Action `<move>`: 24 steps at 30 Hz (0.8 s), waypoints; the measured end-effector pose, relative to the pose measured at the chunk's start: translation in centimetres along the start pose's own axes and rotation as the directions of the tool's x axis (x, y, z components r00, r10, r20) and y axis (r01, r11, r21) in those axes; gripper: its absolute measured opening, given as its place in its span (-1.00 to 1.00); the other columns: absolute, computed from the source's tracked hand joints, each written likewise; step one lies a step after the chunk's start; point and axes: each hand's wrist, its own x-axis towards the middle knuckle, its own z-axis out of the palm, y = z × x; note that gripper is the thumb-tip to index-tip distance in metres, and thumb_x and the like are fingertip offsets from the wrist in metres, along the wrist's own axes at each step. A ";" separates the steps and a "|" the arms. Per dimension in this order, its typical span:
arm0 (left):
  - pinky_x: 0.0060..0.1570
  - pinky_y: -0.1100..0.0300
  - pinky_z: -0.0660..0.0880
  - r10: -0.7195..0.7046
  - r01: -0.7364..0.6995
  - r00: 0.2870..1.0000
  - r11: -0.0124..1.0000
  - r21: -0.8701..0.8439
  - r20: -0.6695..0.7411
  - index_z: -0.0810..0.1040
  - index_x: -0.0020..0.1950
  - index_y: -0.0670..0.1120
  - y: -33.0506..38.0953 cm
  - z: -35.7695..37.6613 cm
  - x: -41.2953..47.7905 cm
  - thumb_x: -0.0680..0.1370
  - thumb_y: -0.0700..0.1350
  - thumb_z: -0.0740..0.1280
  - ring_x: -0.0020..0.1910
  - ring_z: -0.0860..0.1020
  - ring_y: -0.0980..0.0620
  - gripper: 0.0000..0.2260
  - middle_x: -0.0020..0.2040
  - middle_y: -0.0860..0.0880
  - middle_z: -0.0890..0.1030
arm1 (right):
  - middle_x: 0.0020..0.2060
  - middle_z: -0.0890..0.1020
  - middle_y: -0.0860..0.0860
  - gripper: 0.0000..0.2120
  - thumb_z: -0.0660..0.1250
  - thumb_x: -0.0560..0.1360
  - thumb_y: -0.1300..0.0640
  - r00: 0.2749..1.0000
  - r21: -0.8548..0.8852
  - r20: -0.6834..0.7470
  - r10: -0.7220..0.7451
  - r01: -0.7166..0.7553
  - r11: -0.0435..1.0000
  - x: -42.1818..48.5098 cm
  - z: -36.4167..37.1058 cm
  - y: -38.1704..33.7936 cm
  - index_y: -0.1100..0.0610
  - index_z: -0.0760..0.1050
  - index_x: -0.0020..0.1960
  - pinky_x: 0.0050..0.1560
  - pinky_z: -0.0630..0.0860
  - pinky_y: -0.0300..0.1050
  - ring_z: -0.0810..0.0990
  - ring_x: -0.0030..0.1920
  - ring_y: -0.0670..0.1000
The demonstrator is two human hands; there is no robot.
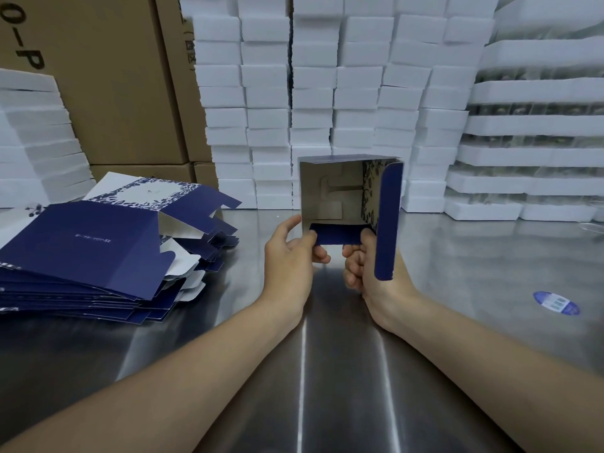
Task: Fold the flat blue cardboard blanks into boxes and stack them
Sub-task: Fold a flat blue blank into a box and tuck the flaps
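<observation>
Centre frame, just above the steel table (457, 256): my two forearms run up from the bottom corners and meet on a half-formed box (333, 191), held clear of the table with its open mouth turned straight at me and its depth running away from me. My left hand (291, 253) pinches the box's lower left corner, thumb up along the left wall and fingertips on the small flap (336, 235) that lies across the mouth's bottom edge. My right hand (362, 266) grips the lower right corner, fingers curled beneath and thumb on the same flap. The tall flap (387, 220) stands upright off the right wall, its long axis top to bottom, hanging down in front of my right wrist; the right hand is the nearer to it. In my judgement the mouth is what remains to be closed, the small flap going in first and the tall one swinging left across it, with nothing between them. At left of frame, well apart from the hands, a loose pile of flat blanks (81, 250) lies on the table. A blue sticker (556, 302) sits at right. Behind, foam blocks (313, 93) are stacked across the back, foam trays (539, 152) at right, brown cartons (124, 93) at upper left. No stack of finished boxes shows.
</observation>
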 end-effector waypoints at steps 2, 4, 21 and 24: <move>-0.02 0.13 0.53 0.020 -0.020 1.000 0.999 0.038 -0.007 0.44 0.48 0.12 -0.1 0.0 0.1 0.70 -0.15 0.28 -0.31 0.64 0.21 -0.65 -0.37 0.06 0.64 | -0.55 0.49 -0.04 -0.67 0.18 0.71 0.09 1.000 0.014 0.009 0.009 -0.009 1.000 0.0 0.0 -0.1 0.20 0.52 -0.15 -0.57 0.42 -0.25 0.46 -0.58 -0.08; -0.01 0.13 0.53 0.047 -0.047 0.999 0.997 0.060 0.002 0.42 0.49 0.14 -0.2 0.1 0.0 0.70 -0.15 0.28 -0.30 0.64 0.22 -0.63 -0.37 0.06 0.64 | -0.56 0.47 -0.02 -0.67 0.17 0.70 0.13 1.000 0.041 0.001 -0.003 0.002 0.999 0.0 0.0 -0.1 0.21 0.51 -0.19 -0.57 0.40 -0.27 0.44 -0.59 -0.08; -0.09 0.22 0.48 0.087 -0.090 0.995 0.994 0.066 0.041 0.41 0.41 0.19 -0.2 0.0 -0.3 0.70 -0.13 0.29 -0.27 0.66 0.22 -0.67 -0.37 0.07 0.64 | -0.54 0.45 0.00 -0.67 0.47 0.58 -0.03 0.998 0.041 0.060 0.029 -0.032 0.999 0.2 0.0 -0.4 0.09 0.60 -0.30 -0.54 0.41 -0.24 0.45 -0.55 -0.05; -0.11 0.23 0.46 0.078 -0.080 0.996 0.995 0.062 0.042 0.41 0.41 0.19 -0.2 -0.1 -0.4 0.70 -0.13 0.29 -0.27 0.66 0.22 -0.68 -0.37 0.08 0.63 | -0.53 0.46 -0.01 -0.72 0.43 0.61 0.02 0.996 0.035 0.076 0.037 -0.040 0.999 -0.2 0.0 -0.6 0.14 0.61 -0.22 -0.50 0.43 -0.25 0.46 -0.53 -0.06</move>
